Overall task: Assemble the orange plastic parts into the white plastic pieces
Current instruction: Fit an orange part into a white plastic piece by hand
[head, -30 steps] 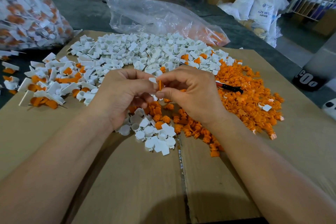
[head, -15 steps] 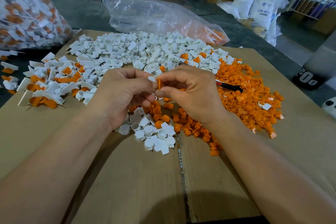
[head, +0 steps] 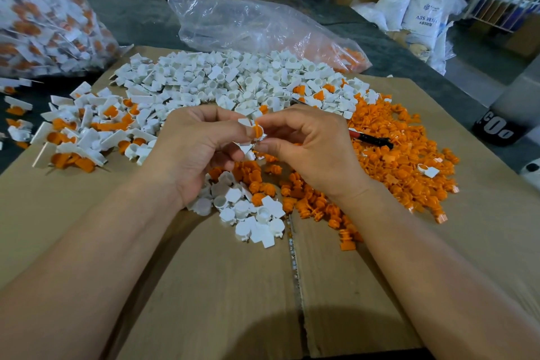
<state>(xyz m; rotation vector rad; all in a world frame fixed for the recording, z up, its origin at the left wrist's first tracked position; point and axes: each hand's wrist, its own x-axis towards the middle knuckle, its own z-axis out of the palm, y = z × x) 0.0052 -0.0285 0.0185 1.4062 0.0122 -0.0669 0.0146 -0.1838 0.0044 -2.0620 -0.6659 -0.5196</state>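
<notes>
Soft, even indoor light, faint shadow on the near cardboard [head: 222, 286], edges blurred and warped.

A flattened cardboard sheet [head: 204, 301] covers the near part of a dark grey table [head: 140, 17], with a taped seam [head: 295, 272] running down its middle. A broad heap of white pieces [head: 222, 82] spreads across the far side of the cardboard and meets a heap of orange parts [head: 403, 161] on the right, where a red-and-black pen [head: 371, 139] lies among them. Assembled pieces [head: 84, 131] sit at the left edge, some spilling onto the table. A small cluster [head: 257, 219] of white pieces lies beside the seam. On the bare table beyond, a clear plastic bag [head: 257, 26] lies far centre and a full bag [head: 43, 14] far left.
</notes>
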